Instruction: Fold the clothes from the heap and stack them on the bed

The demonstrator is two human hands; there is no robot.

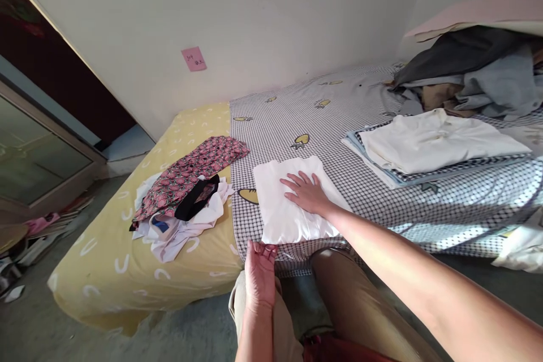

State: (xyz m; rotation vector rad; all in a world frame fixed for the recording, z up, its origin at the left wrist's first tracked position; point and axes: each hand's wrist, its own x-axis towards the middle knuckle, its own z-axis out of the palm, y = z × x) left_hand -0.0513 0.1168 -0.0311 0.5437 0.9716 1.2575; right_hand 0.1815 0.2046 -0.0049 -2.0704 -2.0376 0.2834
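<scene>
The person's right hand (pixel 307 192) lies flat and open, palm down, on a white folded garment (pixel 280 215), fingers spread. The left hand (pixel 259 274) sits just nearer the person, its fingertips touching the garment's near corner at the mattress edge. Whether they pinch the cloth or only rest on it cannot be told.

The garment lies under and between the hands as a neat rectangle on the checked bedsheet (pixel 339 119), so its folding looks nearly or fully finished.

Left of the hands is a loose heap: a pink floral garment (pixel 190 172) over crumpled white clothes (pixel 182 232) on a yellow sheet (pixel 127 271). These appear unfolded.

To the right of the right hand sits a flat stack of folded items (pixel 436 138), which look done. Farther right, a rumpled pile of grey and dark clothes (pixel 475 68) appears unsorted.

Below the hands, the person's knees (pixel 352 294) in tan trousers show.
</scene>
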